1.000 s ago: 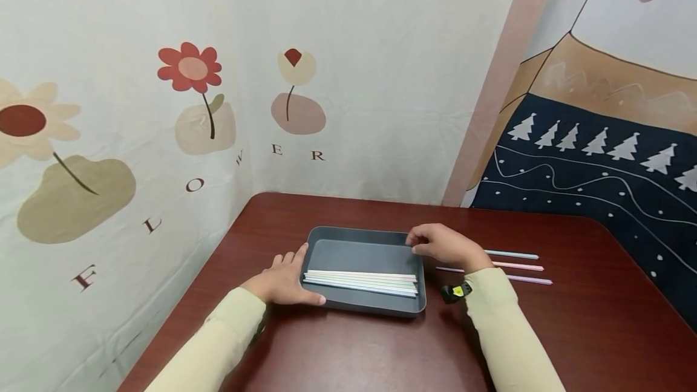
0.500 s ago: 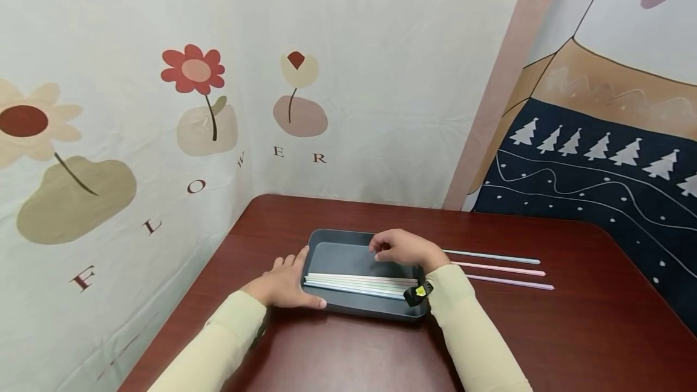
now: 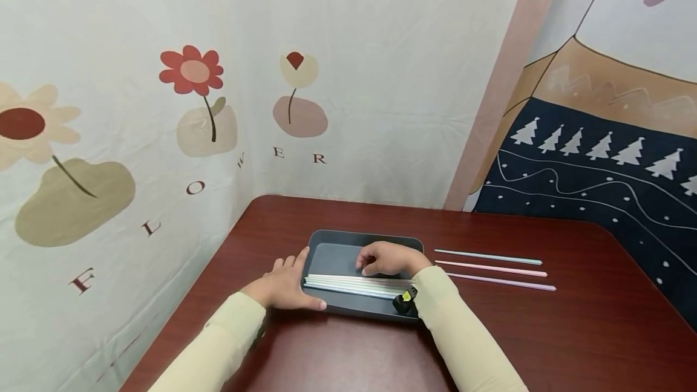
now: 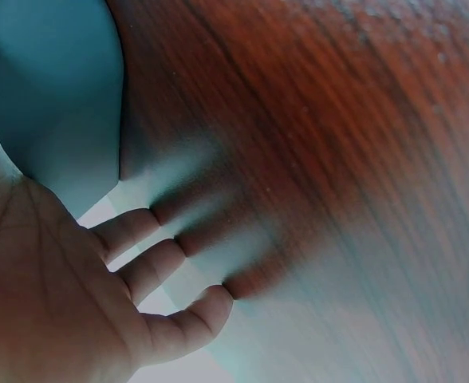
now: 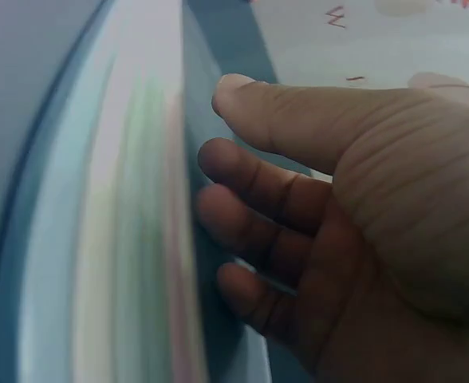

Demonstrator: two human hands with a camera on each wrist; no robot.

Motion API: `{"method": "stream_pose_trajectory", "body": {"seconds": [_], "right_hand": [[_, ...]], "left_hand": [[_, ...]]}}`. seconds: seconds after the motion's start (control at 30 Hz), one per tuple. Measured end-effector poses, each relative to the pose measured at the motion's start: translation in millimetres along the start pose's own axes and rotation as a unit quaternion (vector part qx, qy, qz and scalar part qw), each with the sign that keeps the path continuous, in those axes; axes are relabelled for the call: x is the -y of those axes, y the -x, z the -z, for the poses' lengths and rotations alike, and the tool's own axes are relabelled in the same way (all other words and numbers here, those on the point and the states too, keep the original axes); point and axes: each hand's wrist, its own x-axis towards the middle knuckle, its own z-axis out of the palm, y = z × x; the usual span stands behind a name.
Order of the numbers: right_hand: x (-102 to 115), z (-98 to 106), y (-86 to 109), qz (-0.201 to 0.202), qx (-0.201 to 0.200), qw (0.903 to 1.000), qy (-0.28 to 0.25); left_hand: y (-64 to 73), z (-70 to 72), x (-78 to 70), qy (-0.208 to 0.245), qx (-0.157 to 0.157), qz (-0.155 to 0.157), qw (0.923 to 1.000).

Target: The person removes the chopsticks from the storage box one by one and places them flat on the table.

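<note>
Altogether, three sticks (image 3: pixel 492 268) lay right of one tray (image 3: pixel 333 254), and a bunch (image 3: pixel 354 284) too tight to count lay inside. The left hand (image 3: pixel 284 284), fingers spread, touched the tray; the right hand (image 3: pixel 391 258), fingers loosely bent, empty, hung over it. The wall (image 3: pixel 392 77) read "FLOWER".

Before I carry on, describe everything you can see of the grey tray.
The tray is dark blue-grey, rectangular and shallow, with low raised walls and rounded corners. It looks smooth and matte; metal or plastic, I can't tell. It lies flat on the table, with a row of pale sticks lying lengthwise in its near half. The left hand braces its left end; the right hand is over it, hiding part, contact unclear.
</note>
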Motion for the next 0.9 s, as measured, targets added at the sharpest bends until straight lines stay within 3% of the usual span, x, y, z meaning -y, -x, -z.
{"method": "stream_pose_trajectory", "body": {"seconds": [0.9], "right_hand": [[-3.9,-9.6,-3.6,-0.012,-0.020,0.9991,0.035]], "left_hand": [[0.0,-0.8,-1.3,-0.001,0.001,0.001,1.0000]]}}
